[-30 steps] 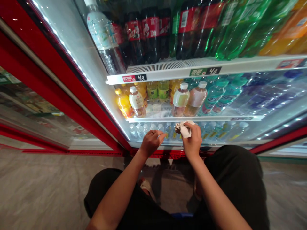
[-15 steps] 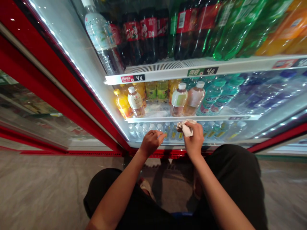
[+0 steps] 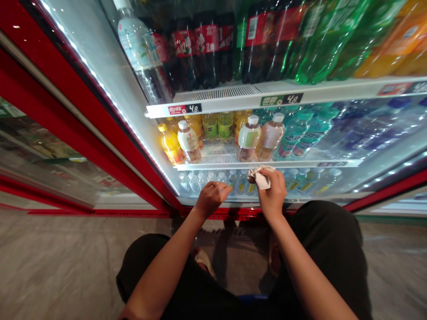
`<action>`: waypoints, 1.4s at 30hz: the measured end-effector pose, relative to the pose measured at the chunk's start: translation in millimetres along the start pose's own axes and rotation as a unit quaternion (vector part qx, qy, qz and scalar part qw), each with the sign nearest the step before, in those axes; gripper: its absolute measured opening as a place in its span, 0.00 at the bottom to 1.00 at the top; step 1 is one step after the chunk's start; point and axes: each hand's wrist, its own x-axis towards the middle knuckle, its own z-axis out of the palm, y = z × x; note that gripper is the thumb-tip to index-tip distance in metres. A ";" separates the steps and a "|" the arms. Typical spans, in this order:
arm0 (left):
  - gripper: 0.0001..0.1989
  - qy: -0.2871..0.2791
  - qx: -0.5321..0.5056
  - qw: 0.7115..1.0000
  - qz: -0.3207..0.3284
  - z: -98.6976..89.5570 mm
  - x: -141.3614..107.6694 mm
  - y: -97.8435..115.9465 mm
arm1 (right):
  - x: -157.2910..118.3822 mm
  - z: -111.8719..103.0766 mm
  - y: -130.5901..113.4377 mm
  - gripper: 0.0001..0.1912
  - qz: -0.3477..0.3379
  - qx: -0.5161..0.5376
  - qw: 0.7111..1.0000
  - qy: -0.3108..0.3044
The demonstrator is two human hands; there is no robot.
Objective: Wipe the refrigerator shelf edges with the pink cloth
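Note:
My right hand (image 3: pixel 273 193) pinches a crumpled white cloth (image 3: pixel 263 180) with a dark brown patch at its left end. It is in front of the lower shelf's bottles, just below the front edge of the middle shelf (image 3: pixel 230 165). To the left, my left hand (image 3: pixel 211 198) has its fingers curled inward at the same height, apart from the cloth. Whether anything small is in those fingers is hidden. Small clear water bottles (image 3: pixel 233 180) stand behind both hands. Above them are two white-capped bottles with a light brown drink (image 3: pixel 248 142).
The upper shelf (image 3: pixel 230 106) holds cola bottles (image 3: pixel 207 44), green bottles (image 3: pixel 330 40) and orange drinks. Yellow juice (image 3: pixel 171 146) and teal bottles (image 3: pixel 293 133) stand on the middle shelf. A red door frame (image 3: pixel 110 146) runs along the left. My knees flank my arms.
My right hand has shifted slightly to the right with the cloth. My left hand stays almost in place, and the bottles have not moved.

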 end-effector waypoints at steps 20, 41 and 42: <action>0.12 -0.014 -0.045 0.999 -0.009 -1.7 13.5 -3.7 | -7.2 -6.4 11.3 0.12 0.003 0.014 0.999 -0.051; 0.16 0.066 -0.158 0.948 -0.268 -10.3 26.4 69.1 | 40.3 -43.8 48.1 0.20 -0.133 0.021 0.974 -0.184; 0.17 0.074 -0.170 0.940 -0.287 -5.2 33.7 77.9 | 41.4 -44.2 48.9 0.22 -0.141 0.028 0.968 -0.205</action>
